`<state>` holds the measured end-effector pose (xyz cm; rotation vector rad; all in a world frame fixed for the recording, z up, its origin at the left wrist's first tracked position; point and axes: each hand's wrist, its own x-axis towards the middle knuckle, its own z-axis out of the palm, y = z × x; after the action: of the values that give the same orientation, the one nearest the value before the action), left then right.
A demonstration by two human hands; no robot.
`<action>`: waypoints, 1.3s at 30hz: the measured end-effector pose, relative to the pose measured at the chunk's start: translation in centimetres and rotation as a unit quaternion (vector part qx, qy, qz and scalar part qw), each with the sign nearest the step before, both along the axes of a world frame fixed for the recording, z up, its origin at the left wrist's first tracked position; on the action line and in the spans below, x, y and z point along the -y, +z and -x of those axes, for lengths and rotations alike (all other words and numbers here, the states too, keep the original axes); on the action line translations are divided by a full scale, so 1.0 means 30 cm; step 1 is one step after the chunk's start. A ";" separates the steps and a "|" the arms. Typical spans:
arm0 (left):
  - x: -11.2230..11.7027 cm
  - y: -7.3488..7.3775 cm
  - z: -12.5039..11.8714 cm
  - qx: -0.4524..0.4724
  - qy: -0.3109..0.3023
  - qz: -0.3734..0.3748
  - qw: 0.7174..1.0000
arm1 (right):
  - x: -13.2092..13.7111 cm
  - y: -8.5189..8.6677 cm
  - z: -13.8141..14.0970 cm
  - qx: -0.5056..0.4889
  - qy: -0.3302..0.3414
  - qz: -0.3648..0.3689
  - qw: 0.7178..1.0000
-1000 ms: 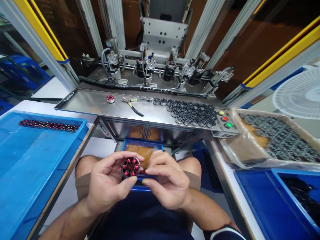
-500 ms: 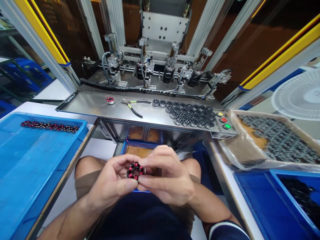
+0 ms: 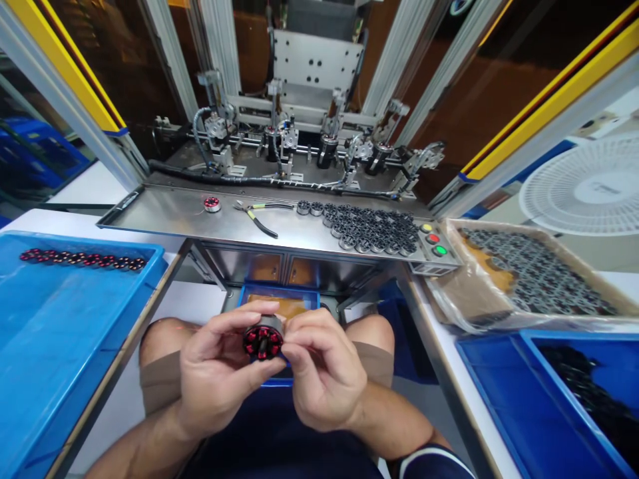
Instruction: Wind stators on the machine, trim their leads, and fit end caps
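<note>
Over my lap, both hands hold one small round stator (image 3: 263,340) wound with red copper coils. My left hand (image 3: 217,372) grips its left side between thumb and fingers. My right hand (image 3: 324,372) pinches its right edge with thumb and forefinger. Below the hands sits a small blue bin (image 3: 279,296) with a brown sheet inside. On the steel shelf (image 3: 164,216) ahead lie another wound stator (image 3: 212,203), a pair of cutters (image 3: 257,213) and a cluster of bare dark stator cores (image 3: 372,229).
A blue tray (image 3: 60,332) at my left holds a row of wound stators (image 3: 82,258). At the right are a bag-lined carton of bare cores (image 3: 534,269), blue bins (image 3: 544,406) and a white fan (image 3: 589,189). Yellow, red and green buttons (image 3: 433,239) sit on the shelf's right end before the winding machine (image 3: 304,143).
The stator has stayed between both hands and been turned; my right fingers shifted from over its front to its right edge. The view drifted slightly, moving the scene left.
</note>
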<state>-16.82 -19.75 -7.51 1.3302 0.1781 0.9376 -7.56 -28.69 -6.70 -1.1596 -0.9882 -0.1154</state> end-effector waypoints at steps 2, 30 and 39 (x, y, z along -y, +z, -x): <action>0.000 0.002 -0.002 -0.007 -0.005 0.016 1.000 | -0.008 -0.007 0.000 -0.019 0.015 0.001 1.000; -0.059 -0.009 0.028 -0.001 -0.130 0.075 0.989 | 0.020 0.016 -0.100 0.074 0.078 0.061 0.992; -0.032 -0.014 0.032 -0.069 -0.219 0.095 0.969 | 0.041 0.021 -0.090 0.089 0.062 0.081 0.991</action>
<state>-17.78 -18.79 -7.92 1.1903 0.0724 0.4435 -4.86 -29.92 -6.06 -1.2480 -1.2435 -0.0413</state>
